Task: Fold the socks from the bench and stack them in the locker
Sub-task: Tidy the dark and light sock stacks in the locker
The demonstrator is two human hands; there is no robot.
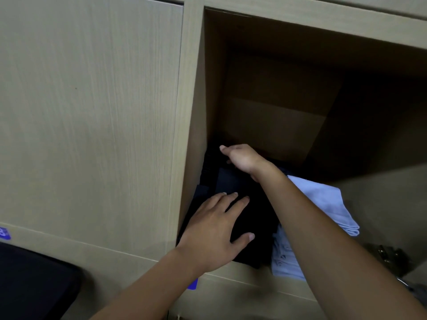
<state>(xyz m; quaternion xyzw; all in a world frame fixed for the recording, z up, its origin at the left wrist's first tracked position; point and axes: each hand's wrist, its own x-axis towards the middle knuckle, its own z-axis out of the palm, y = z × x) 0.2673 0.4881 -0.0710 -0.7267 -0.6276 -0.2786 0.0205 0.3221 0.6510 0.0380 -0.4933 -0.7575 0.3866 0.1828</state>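
Observation:
An open wooden locker (275,125) fills the upper right of the head view. On its floor at the left lies a dark stack of folded socks (251,211). My left hand (215,229) lies flat on the front of the stack with straight fingers. My right hand (242,158) reaches deeper in, fingers curled down over the back edge of the dark stack; whether it grips the fabric is hidden. A pale blue folded cloth (323,204) lies to the right of the dark stack, partly behind my right forearm.
A closed locker door (92,112) stands to the left. A dark padded bench corner (34,285) shows at bottom left. The open locker door (392,204) with a metal latch (390,252) is at the right. The locker's rear is in shadow.

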